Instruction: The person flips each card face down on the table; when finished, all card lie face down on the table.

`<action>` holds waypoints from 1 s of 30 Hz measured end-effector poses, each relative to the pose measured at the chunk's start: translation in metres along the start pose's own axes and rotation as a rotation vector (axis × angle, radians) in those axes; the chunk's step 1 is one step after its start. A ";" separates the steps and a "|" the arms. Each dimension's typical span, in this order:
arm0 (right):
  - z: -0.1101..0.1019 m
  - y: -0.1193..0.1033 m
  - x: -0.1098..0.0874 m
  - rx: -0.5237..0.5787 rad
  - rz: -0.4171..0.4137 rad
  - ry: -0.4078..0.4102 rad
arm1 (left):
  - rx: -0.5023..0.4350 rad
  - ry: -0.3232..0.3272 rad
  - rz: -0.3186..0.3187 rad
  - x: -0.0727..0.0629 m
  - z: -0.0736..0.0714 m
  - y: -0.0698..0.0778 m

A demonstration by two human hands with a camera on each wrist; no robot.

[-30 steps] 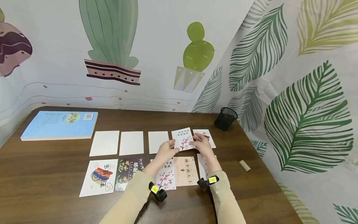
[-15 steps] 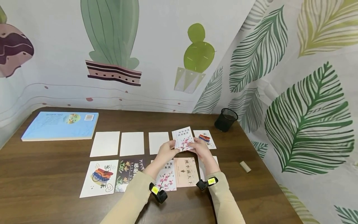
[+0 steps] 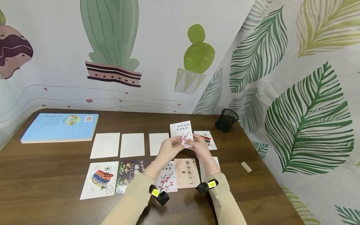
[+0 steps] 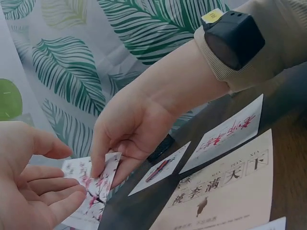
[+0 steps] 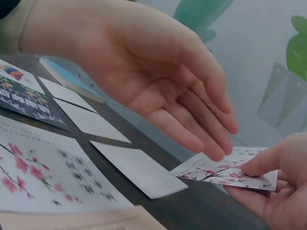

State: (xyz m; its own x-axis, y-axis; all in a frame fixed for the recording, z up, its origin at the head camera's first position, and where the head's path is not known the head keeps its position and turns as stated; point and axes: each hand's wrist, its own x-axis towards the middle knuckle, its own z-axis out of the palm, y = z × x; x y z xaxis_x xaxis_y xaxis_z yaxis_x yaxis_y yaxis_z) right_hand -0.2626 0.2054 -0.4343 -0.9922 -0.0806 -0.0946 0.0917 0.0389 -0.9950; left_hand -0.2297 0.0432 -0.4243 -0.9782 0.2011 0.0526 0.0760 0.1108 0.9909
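Observation:
A small white card with pink blossoms and dark writing point(image 3: 181, 127) is raised above the far part of the table. My right hand point(image 3: 201, 148) pinches its near right part, thumb on the printed face and fingers underneath, as the right wrist view shows. My left hand point(image 3: 169, 149) is at the card's left side, fingers loosely extended and overlapping its edge in the left wrist view. Below my hands lie a larger blossom card point(image 3: 166, 178) and a peach card point(image 3: 186, 173). A white card with red writing point(image 4: 225, 136) is partly hidden behind my right forearm.
Three blank white cards point(image 3: 105, 145) form the far row, with a brush-stroke card point(image 3: 206, 139) at its right end. A larger brush-stroke card point(image 3: 99, 179) and a dark floral card point(image 3: 126, 172) lie nearer. Around them are a blue book point(image 3: 60, 126), black mesh cup point(image 3: 226, 120) and beige block point(image 3: 246, 167).
The blossom card has been raised slightly and shifted left. My right hand has drawn in from the card's right edge toward its near part, and my left fingers have moved farther over the card.

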 end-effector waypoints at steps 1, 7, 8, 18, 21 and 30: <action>0.002 -0.001 0.000 -0.003 -0.013 -0.017 | -0.006 0.002 -0.002 0.000 0.000 0.001; 0.009 -0.002 -0.003 -0.029 -0.042 -0.080 | -0.017 0.025 -0.019 0.000 -0.003 0.002; 0.009 -0.002 -0.003 -0.028 -0.044 -0.083 | -0.016 0.032 -0.015 0.000 -0.003 0.003; 0.017 -0.005 -0.008 -0.039 -0.103 -0.142 | -0.009 0.181 0.005 0.000 -0.008 0.006; 0.021 -0.006 -0.011 -0.055 -0.106 -0.157 | -0.012 0.224 0.002 -0.001 -0.010 0.006; 0.028 -0.011 -0.015 -0.110 -0.144 -0.241 | -0.054 0.338 -0.004 0.002 -0.014 0.003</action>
State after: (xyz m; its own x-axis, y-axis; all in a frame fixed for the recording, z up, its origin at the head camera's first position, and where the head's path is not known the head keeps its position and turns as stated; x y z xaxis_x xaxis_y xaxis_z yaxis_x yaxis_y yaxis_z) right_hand -0.2460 0.1788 -0.4227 -0.9447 -0.3265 0.0295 -0.0711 0.1161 -0.9907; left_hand -0.2347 0.0300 -0.4197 -0.9879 -0.1347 0.0773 0.0702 0.0571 0.9959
